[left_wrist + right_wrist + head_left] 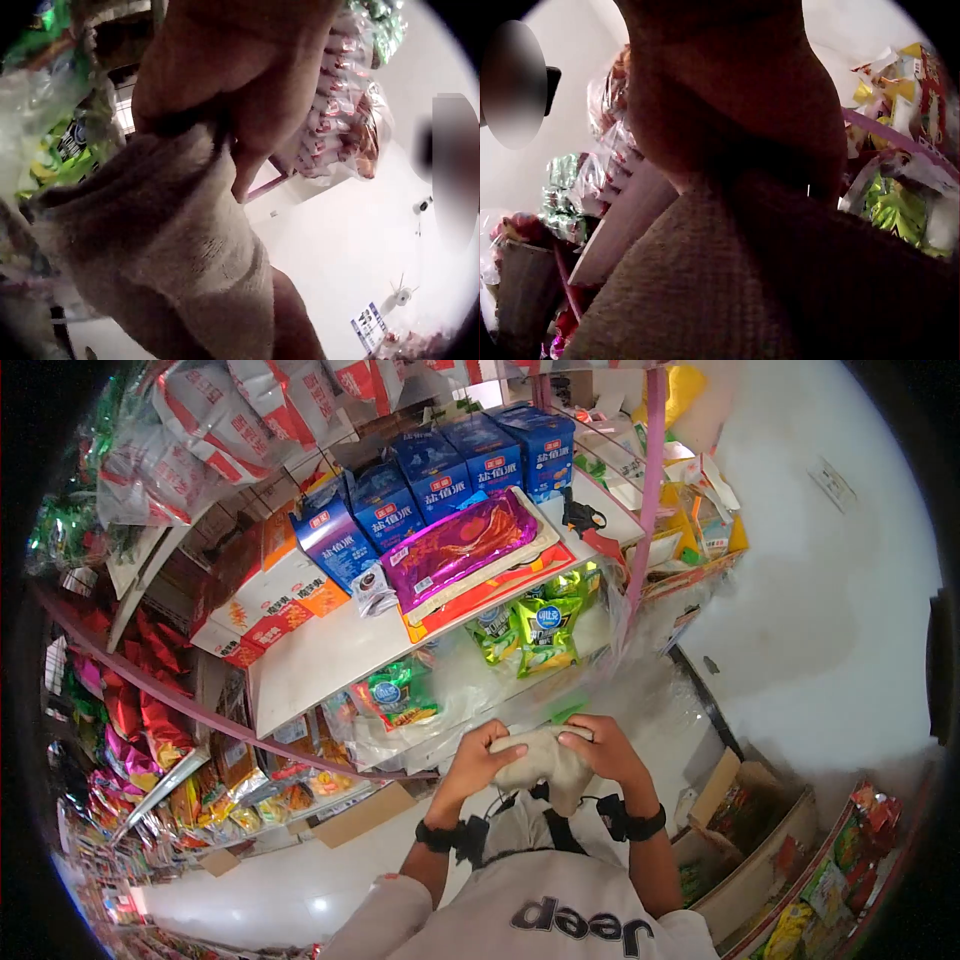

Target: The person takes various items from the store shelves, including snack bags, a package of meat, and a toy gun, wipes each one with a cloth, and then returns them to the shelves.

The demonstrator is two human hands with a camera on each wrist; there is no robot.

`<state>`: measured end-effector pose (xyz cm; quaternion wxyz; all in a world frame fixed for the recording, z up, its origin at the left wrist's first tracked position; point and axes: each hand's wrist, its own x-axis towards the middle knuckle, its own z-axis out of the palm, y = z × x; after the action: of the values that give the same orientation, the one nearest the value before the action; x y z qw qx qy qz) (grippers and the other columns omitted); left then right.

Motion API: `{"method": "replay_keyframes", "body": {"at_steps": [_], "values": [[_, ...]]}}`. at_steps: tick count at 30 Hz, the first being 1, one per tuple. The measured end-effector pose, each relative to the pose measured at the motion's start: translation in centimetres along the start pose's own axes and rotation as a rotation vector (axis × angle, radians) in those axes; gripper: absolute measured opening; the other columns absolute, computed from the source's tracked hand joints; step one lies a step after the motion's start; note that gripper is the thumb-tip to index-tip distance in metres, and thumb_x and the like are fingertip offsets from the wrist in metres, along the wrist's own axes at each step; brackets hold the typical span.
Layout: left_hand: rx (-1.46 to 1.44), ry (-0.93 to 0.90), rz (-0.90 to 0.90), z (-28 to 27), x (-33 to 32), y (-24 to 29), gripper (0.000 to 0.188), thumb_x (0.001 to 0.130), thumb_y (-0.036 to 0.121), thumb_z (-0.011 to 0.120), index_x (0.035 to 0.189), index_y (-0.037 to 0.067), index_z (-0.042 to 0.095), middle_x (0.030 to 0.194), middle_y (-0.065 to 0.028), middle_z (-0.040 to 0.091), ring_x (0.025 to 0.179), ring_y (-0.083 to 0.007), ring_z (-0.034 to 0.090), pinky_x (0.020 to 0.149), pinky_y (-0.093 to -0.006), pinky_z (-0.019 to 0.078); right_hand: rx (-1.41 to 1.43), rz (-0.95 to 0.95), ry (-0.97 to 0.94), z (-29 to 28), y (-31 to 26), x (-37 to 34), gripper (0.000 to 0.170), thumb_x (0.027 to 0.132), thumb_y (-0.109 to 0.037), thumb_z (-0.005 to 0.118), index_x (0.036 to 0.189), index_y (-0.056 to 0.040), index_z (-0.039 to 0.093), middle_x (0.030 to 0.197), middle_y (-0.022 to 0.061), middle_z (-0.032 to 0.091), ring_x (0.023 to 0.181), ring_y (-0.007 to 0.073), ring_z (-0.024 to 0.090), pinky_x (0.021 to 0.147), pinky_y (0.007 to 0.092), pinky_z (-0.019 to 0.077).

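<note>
A beige cloth (548,762) is stretched between both hands in front of the person's chest, its lower end hanging down. My left hand (476,762) grips one upper corner, thumb lying over the fabric. The other upper corner is pinched by my right hand (606,750). In the left wrist view the cloth (187,247) drops in folds from the left hand (232,75), whose fingertips are hidden in it. Dark and close, the cloth (682,292) fills the lower part of the right wrist view under the right hand (727,90).
Ahead stands a white shelf (320,665) with blue boxes (440,480), a purple packet (465,545) and a black tape dispenser (585,520). Green snack bags (545,630) sit on the tier below, behind clear plastic. Open cardboard boxes (720,790) stand at the right.
</note>
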<state>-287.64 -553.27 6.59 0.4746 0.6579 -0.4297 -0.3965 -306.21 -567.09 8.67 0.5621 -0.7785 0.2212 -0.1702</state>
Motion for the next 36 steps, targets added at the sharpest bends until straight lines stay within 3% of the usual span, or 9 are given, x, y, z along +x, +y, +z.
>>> {"method": "replay_keyframes", "body": {"at_steps": [4, 6, 9, 14, 18, 22, 25, 33, 36], "values": [[0.053, 0.150, 0.076, 0.9, -4.5, -4.0, 0.019, 0.082, 0.017, 0.067, 0.082, 0.005, 0.052, 0.071, 0.0039, 0.046, 0.069, -0.0072, 0.042, 0.060, -0.0231, 0.0383, -0.095, -0.044, -0.034, -1.2, 1.2, 1.8, 0.027, 0.082, -0.024, 0.062, 0.095, -0.0012, 0.060, 0.090, 0.0137, 0.063, 0.080, 0.0252, 0.061, 0.074, 0.0343, 0.0475], [-0.157, 0.158, -0.151, 1.0, -7.6, -4.9, 0.018, 0.084, 0.017, 0.065, 0.084, 0.004, 0.052, 0.071, 0.0045, 0.047, 0.068, -0.0063, 0.043, 0.060, -0.0221, 0.0391, -0.422, -0.176, 0.269, -5.0, 3.9, 7.7, 0.044, 0.074, -0.024, 0.071, 0.109, -0.0023, 0.054, 0.109, 0.0169, 0.057, 0.107, 0.0307, 0.051, 0.090, 0.0413, 0.0400], [-0.175, 0.148, -0.243, 1.0, -12.4, -4.0, 0.016, 0.085, 0.017, 0.064, 0.085, 0.004, 0.055, 0.075, 0.0030, 0.052, 0.069, -0.0050, 0.045, 0.060, -0.0221, 0.0400, -0.992, -0.434, 0.761, -10.7, -1.4, 16.1, 0.051, 0.073, -0.033, 0.069, 0.109, -0.0035, 0.050, 0.105, 0.0182, 0.053, 0.097, 0.0362, 0.052, 0.080, 0.0469, 0.0417], [-0.106, 0.193, -0.399, -2.5, -17.9, -6.8, 0.015, 0.084, 0.013, 0.063, 0.095, 0.004, 0.057, 0.085, -0.0011, 0.058, 0.076, -0.0086, 0.049, 0.066, -0.0241, 0.0412, -1.212, 0.030, 0.700, -11.4, 0.5, 22.6, 0.052, 0.077, -0.042, 0.059, 0.113, -0.0047, 0.052, 0.112, 0.0184, 0.052, 0.099, 0.0367, 0.053, 0.082, 0.0519, 0.0416], [0.023, 0.356, -0.278, -6.6, -21.5, -4.2, 0.018, 0.083, 0.010, 0.063, 0.099, 0.004, 0.055, 0.093, -0.0037, 0.055, 0.087, -0.0130, 0.048, 0.075, -0.0276, 0.0404, -1.289, -0.014, 0.765, -12.3, 7.2, 25.5, 0.024, 0.083, -0.025, 0.050, 0.081, -0.0030, 0.060, 0.087, 0.0192, 0.061, 0.083, 0.0332, 0.060, 0.070, 0.0486, 0.0483], [-0.152, 0.485, -0.424, -12.3, -23.9, -7.3, 0.015, 0.086, 0.013, 0.061, 0.087, 0.003, 0.050, 0.078, -0.0015, 0.053, 0.073, -0.0092, 0.046, 0.065, -0.0226, 0.0393, -0.845, 0.035, 0.654, -11.7, 5.0, 20.9, 0.035, 0.080, -0.029, 0.057, 0.098, 0.0012, 0.060, 0.096, 0.0243, 0.063, 0.090, 0.0334, 0.062, 0.071, 0.0422, 0.0488], [-0.030, 0.581, -0.278, -16.9, -25.1, -10.4, 0.017, 0.087, 0.015, 0.060, 0.088, 0.002, 0.049, 0.080, -0.0027, 0.052, 0.074, -0.0100, 0.045, 0.065, -0.0249, 0.0398, -0.287, 0.124, 0.831, -7.0, 5.3, 11.1, 0.034, 0.077, -0.028, 0.066, 0.103, -0.0059, 0.061, 0.072, -0.0010, 0.055, 0.062, 0.0113, 0.049, 0.054, 0.0284, 0.0391], [0.548, 0.277, -0.412, -25.8, -26.2, -17.0, 0.021, 0.082, 0.016, 0.059, 0.085, -0.003, 0.050, 0.069, -0.0203, 0.054, 0.061, -0.0290, 0.052, 0.059, -0.0375, 0.0421, 0.664, 0.811, 0.328, 25.1, 13.5, -18.0, 0.019, 0.087, -0.023, 0.058, 0.095, -0.0051, 0.059, 0.080, 0.0035, 0.061, 0.063, 0.0121, 0.054, 0.056, 0.0234, 0.0409], [0.541, 0.277, -0.329, -25.8, -27.1, -21.3, 0.021, 0.083, 0.015, 0.058, 0.080, -0.003, 0.048, 0.069, -0.0199, 0.053, 0.060, -0.0282, 0.051, 0.058, -0.0368, 0.0417, 0.985, 0.857, 0.341, 34.2, 11.7, -20.5, 0.031, 0.089, -0.039, 0.056, 0.092, -0.0078, 0.059, 0.056, -0.0031, 0.040, 0.048, 0.0079, 0.035, 0.044, 0.0242, 0.0296]]}}
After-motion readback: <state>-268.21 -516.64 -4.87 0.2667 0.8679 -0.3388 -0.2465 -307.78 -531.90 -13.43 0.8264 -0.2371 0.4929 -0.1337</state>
